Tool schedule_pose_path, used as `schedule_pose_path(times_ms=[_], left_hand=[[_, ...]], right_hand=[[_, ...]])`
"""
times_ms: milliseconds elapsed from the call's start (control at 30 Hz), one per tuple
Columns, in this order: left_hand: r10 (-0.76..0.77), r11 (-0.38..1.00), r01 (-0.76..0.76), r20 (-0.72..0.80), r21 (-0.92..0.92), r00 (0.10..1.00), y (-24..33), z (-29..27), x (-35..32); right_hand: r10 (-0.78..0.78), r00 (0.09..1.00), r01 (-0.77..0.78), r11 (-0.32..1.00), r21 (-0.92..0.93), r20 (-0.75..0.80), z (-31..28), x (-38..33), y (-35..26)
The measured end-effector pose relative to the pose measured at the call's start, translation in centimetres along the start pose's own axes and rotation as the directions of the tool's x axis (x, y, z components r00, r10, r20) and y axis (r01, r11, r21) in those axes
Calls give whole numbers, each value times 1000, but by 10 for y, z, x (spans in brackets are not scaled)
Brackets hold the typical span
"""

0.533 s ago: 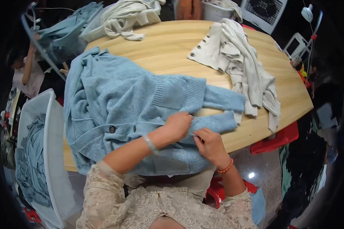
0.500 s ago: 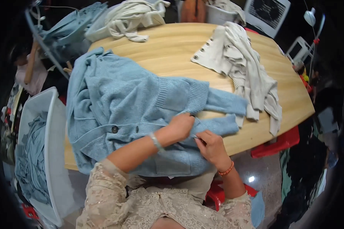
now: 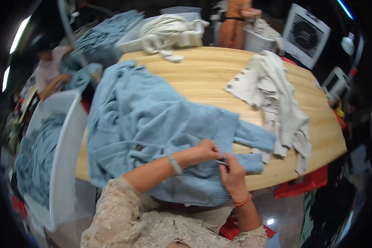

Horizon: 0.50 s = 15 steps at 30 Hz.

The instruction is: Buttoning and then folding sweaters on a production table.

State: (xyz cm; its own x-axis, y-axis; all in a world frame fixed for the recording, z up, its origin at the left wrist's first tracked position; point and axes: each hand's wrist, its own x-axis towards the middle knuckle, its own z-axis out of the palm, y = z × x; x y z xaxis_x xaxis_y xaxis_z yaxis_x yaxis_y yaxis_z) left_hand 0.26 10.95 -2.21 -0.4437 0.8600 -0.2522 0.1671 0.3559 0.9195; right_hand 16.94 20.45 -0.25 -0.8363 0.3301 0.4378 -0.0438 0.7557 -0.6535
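A light blue knitted cardigan (image 3: 153, 109) lies spread and wrinkled over the table's left and near side, with a dark button on its front band. My left hand (image 3: 204, 151) is closed in a pinch at the cardigan's ribbed hem, with a small dark spot like a button by its fingertips. Close against it, my right hand (image 3: 233, 175) is closed on a small shiny metal tool (image 3: 222, 162), whose kind I cannot make out. Both sleeves of the cardigan point right, past my hands.
A cream buttoned cardigan (image 3: 273, 99) lies on the wooden table (image 3: 206, 68) at right. White bins with blue garments (image 3: 39, 161) and cream garments (image 3: 165, 33) stand left and behind. A person (image 3: 51, 72) works at far left, another (image 3: 231, 25) at the back. Red stools stand below the table.
The view has shifted, so the table sits lower and further right. My hands have come together at the hem, and the metal tool at my right fingertips now shows more clearly.
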Motion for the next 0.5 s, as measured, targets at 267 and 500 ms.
schedule_pose_path(times_ms=[267, 500], left_hand=[[293, 927, -253, 115, -276, 949, 9, -3, -39], [377, 873, -369, 39, 318, 926, 15, -9, -56]], right_hand=[[-67, 994, 64, 998, 28, 89, 0, -10, 10], [-77, 978, 48, 988, 149, 196, -3, -10, 9]])
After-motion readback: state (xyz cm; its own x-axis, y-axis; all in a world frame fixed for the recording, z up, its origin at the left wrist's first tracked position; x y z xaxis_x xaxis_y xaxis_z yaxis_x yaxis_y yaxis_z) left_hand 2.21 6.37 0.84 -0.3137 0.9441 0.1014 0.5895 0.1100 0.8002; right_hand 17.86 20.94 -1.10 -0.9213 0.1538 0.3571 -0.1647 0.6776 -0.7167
